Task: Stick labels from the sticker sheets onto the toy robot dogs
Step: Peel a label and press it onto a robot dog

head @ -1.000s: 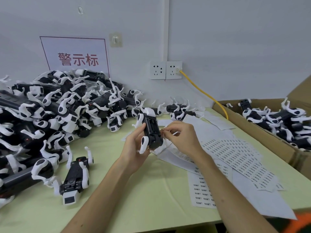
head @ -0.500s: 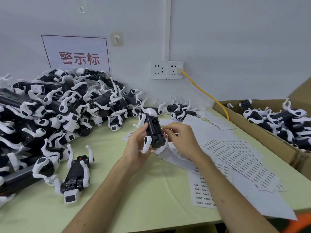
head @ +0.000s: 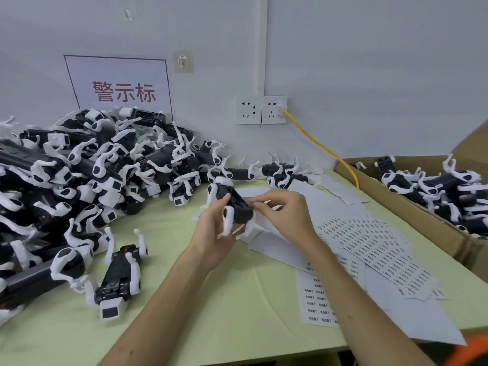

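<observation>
My left hand grips a black-and-white toy robot dog, belly up, above the middle of the pale green table. My right hand has its curled fingertips against the dog's right side; whether they pinch a label is too small to tell. Sticker sheets with rows of small printed labels lie spread on the table to the right. One loose dog lies on its back at the front left.
A big heap of toy dogs fills the left side up to the wall. A cardboard box with more dogs stands at the right. A yellow cable runs from the wall socket past the box.
My hands and the held dog have shifted only slightly; the dog is tilted a little more to the left. Nothing else has moved.
</observation>
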Motion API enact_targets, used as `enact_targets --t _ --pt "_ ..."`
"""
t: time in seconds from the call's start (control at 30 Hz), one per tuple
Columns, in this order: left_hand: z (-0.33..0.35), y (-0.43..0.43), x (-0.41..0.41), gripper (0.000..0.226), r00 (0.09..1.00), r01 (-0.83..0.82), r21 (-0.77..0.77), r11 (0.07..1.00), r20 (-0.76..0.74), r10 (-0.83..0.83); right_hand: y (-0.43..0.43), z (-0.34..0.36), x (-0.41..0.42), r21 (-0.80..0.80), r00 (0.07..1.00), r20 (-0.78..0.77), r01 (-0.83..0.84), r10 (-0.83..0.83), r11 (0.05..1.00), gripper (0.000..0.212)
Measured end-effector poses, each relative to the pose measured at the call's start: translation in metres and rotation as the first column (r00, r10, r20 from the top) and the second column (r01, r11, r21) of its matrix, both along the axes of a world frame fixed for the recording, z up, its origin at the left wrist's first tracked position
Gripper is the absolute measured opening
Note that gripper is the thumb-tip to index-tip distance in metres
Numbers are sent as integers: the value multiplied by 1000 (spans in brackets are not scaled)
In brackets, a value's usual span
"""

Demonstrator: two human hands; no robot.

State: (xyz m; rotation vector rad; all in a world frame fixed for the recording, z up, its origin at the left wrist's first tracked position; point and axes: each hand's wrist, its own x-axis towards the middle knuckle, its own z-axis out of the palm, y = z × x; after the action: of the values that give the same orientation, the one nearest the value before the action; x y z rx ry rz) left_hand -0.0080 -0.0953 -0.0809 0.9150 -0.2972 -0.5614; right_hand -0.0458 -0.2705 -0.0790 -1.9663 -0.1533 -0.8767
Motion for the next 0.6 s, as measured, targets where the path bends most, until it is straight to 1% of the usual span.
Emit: enact_targets --t 0.07,0.17,0.2,0.27,0.33,0.37,0.4,0.43,0.5,0.53,0.57,0.6 --pt "-1 1 2 35 997 14 -22 1000 -75 -16 2 -2 2 -15 996 60 63 -62 998 16" --pt "-1 6 8 58 997 16 3 1000 -72 -15 6 -4 2 -71 973 200 131 -115 989 20" --pt "-1 7 8 60 997 34 16 999 -68 -33 7 -4 2 -85 962 249 141 -116 986 22" --pt "-1 7 8 53 993 81 39 996 -85 -78 11 -4 1 -106 945 312 138 -99 985 23" --pt "-2 9 6 39 992 115 38 993 -62 -112 14 -4 1 -148 941 332 125 -70 981 20" --pt "-3 10 7 41 989 136 15 991 -54 -135 15 -4 2 -168 940 335 128 -65 977 20" --pt "-2 11 8 53 987 154 3 988 -49 -154 15 -4 2 -176 939 337 132 -67 975 22" --pt "-1 12 7 60 984 169 -11 986 -62 -169 15 -4 2 -175 938 340 135 -69 975 24" --pt "2 13 6 62 980 167 -38 985 -102 -170 13 -3 1 -169 939 338 124 -61 978 25" --pt "2 12 8 63 983 160 -46 986 -87 -164 13 -3 0 -167 945 323 109 -50 980 25" --pt "1 11 8 57 989 142 -36 989 -46 -143 13 -3 -2 -163 954 297 86 -34 983 25" --pt "0 9 8 44 993 115 -17 993 -12 -115 15 -4 -3 -156 964 267 59 -16 986 25"
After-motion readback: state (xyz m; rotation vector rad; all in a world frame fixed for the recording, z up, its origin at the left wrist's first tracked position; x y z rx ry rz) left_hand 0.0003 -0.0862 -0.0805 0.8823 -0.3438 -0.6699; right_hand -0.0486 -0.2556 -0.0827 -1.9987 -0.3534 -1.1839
